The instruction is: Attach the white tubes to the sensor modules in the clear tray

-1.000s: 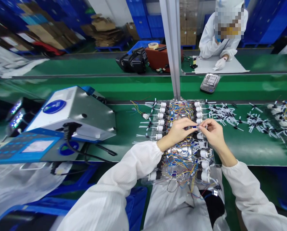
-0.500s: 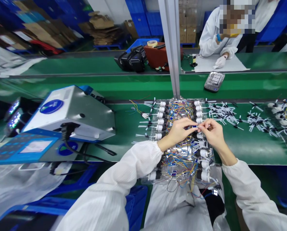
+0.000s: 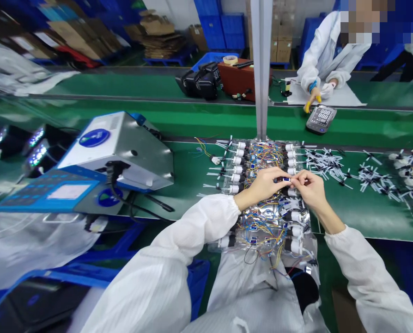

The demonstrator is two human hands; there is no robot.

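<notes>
The green bench [image 3: 352, 215] is brightly lit and marked by soft glare; the view's left edge is blurred and stretched, a co-worker's head [image 3: 362, 23] pixelated.

Glossy clear plast. tray [image 3: 267, 212], smooth metal post [image 3: 261, 69] & cloth sleeves [image 3: 206, 224]

Left on your bench [image 3: 352, 210]: machine [image 3: 149, 159], black plug [image 3: 116, 175] in it. Beyond your bench's far edge: meter [image 3: 321, 119], digits showing; farther, brown box [image 3: 237, 77], tape roll [image 3: 230, 60] on top.
</notes>
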